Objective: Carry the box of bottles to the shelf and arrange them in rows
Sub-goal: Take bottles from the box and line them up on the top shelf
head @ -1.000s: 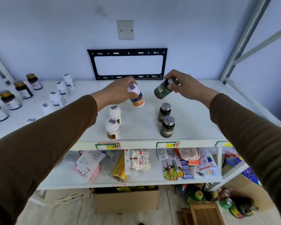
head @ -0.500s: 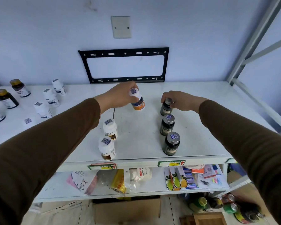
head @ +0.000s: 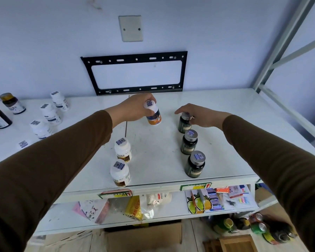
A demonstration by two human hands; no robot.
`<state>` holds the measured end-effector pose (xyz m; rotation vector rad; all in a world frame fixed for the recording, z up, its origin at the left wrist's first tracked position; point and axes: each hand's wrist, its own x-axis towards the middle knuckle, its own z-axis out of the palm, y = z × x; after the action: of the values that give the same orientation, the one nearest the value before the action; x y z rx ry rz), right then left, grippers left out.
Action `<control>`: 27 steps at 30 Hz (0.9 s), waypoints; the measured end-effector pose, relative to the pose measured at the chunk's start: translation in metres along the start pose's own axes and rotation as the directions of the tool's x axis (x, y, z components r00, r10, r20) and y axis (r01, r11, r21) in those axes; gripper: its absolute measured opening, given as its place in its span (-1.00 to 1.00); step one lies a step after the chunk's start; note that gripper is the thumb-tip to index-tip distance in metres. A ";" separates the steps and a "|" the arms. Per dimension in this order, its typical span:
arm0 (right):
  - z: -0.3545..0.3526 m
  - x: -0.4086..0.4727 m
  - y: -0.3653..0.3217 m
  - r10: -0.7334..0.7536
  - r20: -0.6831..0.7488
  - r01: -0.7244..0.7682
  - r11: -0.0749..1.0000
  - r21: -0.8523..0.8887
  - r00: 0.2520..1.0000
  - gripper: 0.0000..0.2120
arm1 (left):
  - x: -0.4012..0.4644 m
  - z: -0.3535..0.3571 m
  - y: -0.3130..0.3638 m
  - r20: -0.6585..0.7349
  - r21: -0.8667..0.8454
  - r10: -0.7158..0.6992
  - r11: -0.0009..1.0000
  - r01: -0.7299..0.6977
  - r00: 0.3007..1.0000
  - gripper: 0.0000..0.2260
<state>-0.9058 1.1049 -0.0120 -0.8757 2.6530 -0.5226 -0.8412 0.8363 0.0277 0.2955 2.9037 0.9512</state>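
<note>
1. The white shelf top (head: 153,160) carries two short rows of bottles.
2. The left hand (head: 135,108) grasps a white bottle with an orange label (head: 154,117) by its cap, tilted, at the far end of the left row; whether its base touches the shelf is unclear.
3. The right hand (head: 198,115) rests loosely over the cap of the far dark green bottle (head: 184,125), fingers spread, standing on the shelf.
4. Two white bottles (head: 122,151) stand nearer, left; two dark bottles (head: 189,144) stand nearer, right.

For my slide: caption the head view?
Left hand sets white bottle; right hand over dark bottle on shelf.
</note>
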 end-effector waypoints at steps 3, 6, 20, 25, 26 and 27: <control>-0.005 -0.011 0.001 0.025 -0.046 -0.021 0.997 0.072 0.999 -0.38 | 0.004 -0.001 0.007 -0.013 -0.004 0.022 1.000 -0.022 1.000 -0.68; -0.014 -0.028 0.005 0.047 -0.131 -0.034 0.994 0.100 0.990 -0.41 | 0.010 -0.005 0.022 -0.033 -0.018 0.071 0.997 -0.071 0.997 -0.69; -0.049 -0.170 0.060 0.264 -0.364 -0.264 0.963 0.051 0.893 -0.63 | 0.049 0.066 0.142 0.028 -0.161 0.308 0.940 -0.299 0.951 -0.73; -0.053 -0.215 0.103 0.298 -0.399 -0.301 0.952 0.055 0.867 -0.66 | 0.065 0.125 0.188 0.056 -0.187 0.319 0.934 -0.304 0.946 -0.69; -0.052 -0.222 0.112 0.298 -0.402 -0.300 0.952 0.060 0.866 -0.66 | 0.068 0.138 0.197 0.059 -0.184 0.315 0.936 -0.299 0.947 -0.68; -0.051 -0.229 0.122 0.295 -0.406 -0.296 0.953 0.062 0.865 -0.67 | 0.072 0.151 0.205 0.063 -0.176 0.308 0.940 -0.293 0.949 -0.68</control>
<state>-0.8113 1.3492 0.0190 -0.3662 3.0897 -0.6868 -0.8594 1.1004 0.0265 0.7671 2.7238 1.1778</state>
